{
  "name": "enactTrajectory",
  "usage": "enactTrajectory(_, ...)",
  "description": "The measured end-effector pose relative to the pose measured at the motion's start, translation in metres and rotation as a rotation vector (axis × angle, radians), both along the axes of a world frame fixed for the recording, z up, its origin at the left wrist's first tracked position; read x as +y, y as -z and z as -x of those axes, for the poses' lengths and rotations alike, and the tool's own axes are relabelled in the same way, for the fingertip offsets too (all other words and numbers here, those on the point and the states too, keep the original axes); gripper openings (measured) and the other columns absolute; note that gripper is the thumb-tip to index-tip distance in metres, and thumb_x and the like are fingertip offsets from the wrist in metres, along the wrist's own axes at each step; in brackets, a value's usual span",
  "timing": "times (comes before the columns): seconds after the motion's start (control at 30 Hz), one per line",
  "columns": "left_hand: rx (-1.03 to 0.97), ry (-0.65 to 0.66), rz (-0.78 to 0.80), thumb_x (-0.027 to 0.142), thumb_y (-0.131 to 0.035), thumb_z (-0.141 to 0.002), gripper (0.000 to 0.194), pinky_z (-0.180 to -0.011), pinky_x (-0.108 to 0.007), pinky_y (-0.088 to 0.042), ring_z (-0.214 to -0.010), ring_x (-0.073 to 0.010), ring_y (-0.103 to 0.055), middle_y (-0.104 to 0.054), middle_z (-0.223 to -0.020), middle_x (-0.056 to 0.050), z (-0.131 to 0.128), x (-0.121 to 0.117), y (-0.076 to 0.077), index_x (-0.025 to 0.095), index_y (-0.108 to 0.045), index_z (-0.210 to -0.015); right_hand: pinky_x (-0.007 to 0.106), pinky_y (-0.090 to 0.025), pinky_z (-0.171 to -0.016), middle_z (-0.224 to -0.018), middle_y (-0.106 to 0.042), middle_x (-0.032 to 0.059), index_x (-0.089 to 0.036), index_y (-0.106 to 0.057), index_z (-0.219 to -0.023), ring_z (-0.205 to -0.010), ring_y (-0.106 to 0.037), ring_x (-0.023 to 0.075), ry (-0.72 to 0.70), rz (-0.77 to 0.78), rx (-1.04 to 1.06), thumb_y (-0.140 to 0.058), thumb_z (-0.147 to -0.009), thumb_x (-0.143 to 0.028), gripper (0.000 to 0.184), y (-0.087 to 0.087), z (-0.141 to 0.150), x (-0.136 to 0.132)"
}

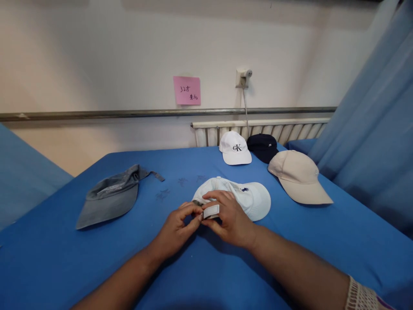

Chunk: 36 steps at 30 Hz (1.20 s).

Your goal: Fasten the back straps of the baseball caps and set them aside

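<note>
A pale mint baseball cap (258, 198) with a small dark emblem lies on the blue cloth, its brim pointing right. Both hands are at its back strap (211, 211), a light band with a buckle end. My left hand (179, 226) pinches the strap's left end between thumb and fingers. My right hand (230, 219) is closed round the strap from the other side, with its upper fingers resting against the cap's crown. The fingers hide most of the buckle and the cap's opening.
A grey cap (111, 196) with a loose strap lies at left. A white cap (234, 148), a navy cap (263, 146) and a beige cap (298, 176) sit at the right rear on the blue-covered table (155, 271). Behind are a radiator (213, 135) and a rail (129, 114); blue curtains (371, 116) hang right.
</note>
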<state>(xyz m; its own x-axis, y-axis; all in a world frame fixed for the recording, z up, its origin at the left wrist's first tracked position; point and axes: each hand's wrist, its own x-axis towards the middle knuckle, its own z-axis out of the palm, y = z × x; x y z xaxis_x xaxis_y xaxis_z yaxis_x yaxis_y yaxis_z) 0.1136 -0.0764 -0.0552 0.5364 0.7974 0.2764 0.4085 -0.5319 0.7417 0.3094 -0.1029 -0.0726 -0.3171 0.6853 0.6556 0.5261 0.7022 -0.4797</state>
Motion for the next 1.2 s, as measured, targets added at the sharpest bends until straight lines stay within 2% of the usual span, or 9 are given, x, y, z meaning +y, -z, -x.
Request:
enactTrajectory(0.3, -0.039, 0.030, 0.184, 0.036, -0.055, -0.088, 0.022, -0.076, -0.029, -0.044, -0.079, -0.0168, -0.055, -0.060, -0.079, -0.002, 0.000, -0.001, -0.002, 0.018, -0.059, -0.076, 0.042, -0.044, -0.096, -0.117, -0.064, 0.0062, -0.023, -0.063, -0.098, -0.108, -0.061, 0.0214, -0.071, 0.020, 0.123, -0.071, -0.082, -0.022, 0.018, 0.001, 0.001, 0.002)
enactTrajectory(0.53, 0.229, 0.022, -0.039, 0.035, -0.051, -0.089, 0.024, -0.076, -0.031, -0.040, -0.076, -0.0181, -0.053, -0.062, -0.074, 0.000, 0.005, 0.006, -0.003, 0.019, -0.061, -0.074, 0.038, -0.047, -0.088, -0.100, -0.065, 0.0045, -0.022, -0.056, -0.091, -0.096, -0.061, 0.0199, -0.135, 0.097, 0.202, -0.070, -0.077, -0.015, 0.020, -0.001, -0.001, 0.002)
enactTrajectory(0.63, 0.236, -0.161, -0.062, 0.035, -0.055, -0.084, 0.021, -0.071, -0.031, -0.040, -0.074, -0.0194, -0.053, -0.061, -0.072, -0.001, 0.015, 0.018, 0.000, 0.019, -0.062, -0.072, 0.035, -0.049, -0.085, -0.098, -0.063, 0.0051, -0.022, -0.055, -0.090, -0.093, -0.061, 0.0190, -0.106, 0.089, 0.356, -0.069, -0.079, -0.018, 0.018, -0.003, -0.003, 0.002)
enactTrajectory(0.73, -0.051, -0.483, 0.132, 0.031, -0.058, -0.076, 0.013, -0.064, -0.029, -0.042, -0.066, -0.0179, -0.053, -0.058, -0.066, 0.001, 0.025, 0.033, 0.005, 0.019, -0.060, -0.073, 0.037, -0.049, -0.089, -0.102, -0.063, 0.0060, -0.023, -0.056, -0.095, -0.098, -0.061, 0.0204, -0.080, 0.074, 0.399, -0.070, -0.081, -0.025, 0.020, -0.004, -0.007, 0.003)
enactTrajectory(0.83, -0.324, -0.640, 0.309, 0.024, -0.059, -0.070, 0.022, -0.065, -0.028, -0.048, -0.067, -0.0168, -0.059, -0.061, -0.073, 0.001, 0.033, 0.047, 0.011, 0.017, -0.059, -0.091, 0.039, -0.047, -0.094, -0.112, -0.064, 0.0080, -0.023, -0.058, -0.108, -0.107, -0.060, 0.0224, -0.082, 0.115, 0.247, -0.066, -0.087, -0.032, 0.025, -0.003, -0.019, 0.011)
enactTrajectory(0.9, -0.418, -0.693, 0.335, 0.022, -0.064, -0.066, 0.039, -0.067, -0.029, -0.051, -0.073, -0.0172, -0.063, -0.064, -0.088, -0.003, 0.037, 0.054, 0.015, 0.017, -0.057, -0.104, 0.041, -0.044, -0.098, -0.118, -0.064, 0.0107, -0.021, -0.058, -0.115, -0.113, -0.058, 0.0244, 0.081, 0.173, 0.150, -0.057, -0.092, -0.035, 0.027, -0.002, -0.034, 0.022)
enactTrajectory(1.03, -0.513, -0.792, 0.255, 0.015, -0.065, -0.066, 0.058, -0.071, -0.025, -0.051, -0.099, -0.0193, -0.064, -0.058, -0.125, -0.010, 0.042, 0.061, 0.021, 0.021, -0.051, -0.122, 0.050, -0.036, -0.101, -0.123, -0.061, 0.0217, -0.012, -0.063, -0.114, -0.120, -0.052, 0.0367, 0.720, 0.472, -0.103, -0.056, -0.090, -0.045, 0.041, 0.006, -0.077, 0.049)
enactTrajectory(1.1, -0.494, -0.770, 0.174, 0.012, -0.062, -0.067, 0.063, -0.074, -0.026, -0.052, -0.113, -0.0220, -0.061, -0.049, -0.140, -0.010, 0.043, 0.060, 0.024, 0.023, -0.047, -0.128, 0.050, -0.038, -0.098, -0.117, -0.064, 0.0246, -0.010, -0.067, -0.106, -0.117, -0.054, 0.0392, 0.783, 0.706, -0.090, -0.053, -0.090, -0.054, 0.049, 0.010, -0.098, 0.060)
enactTrajectory(1.2, -0.420, -0.690, 0.128, 0.015, -0.063, -0.070, 0.067, -0.077, -0.032, -0.055, -0.122, -0.0279, -0.056, -0.050, -0.138, -0.014, 0.042, 0.058, 0.027, 0.023, -0.044, -0.134, 0.050, -0.036, -0.100, -0.105, -0.068, 0.0244, -0.013, -0.068, -0.080, -0.122, -0.052, 0.0419, 0.706, 0.901, 0.270, -0.061, -0.084, -0.057, 0.044, 0.016, -0.120, 0.069)
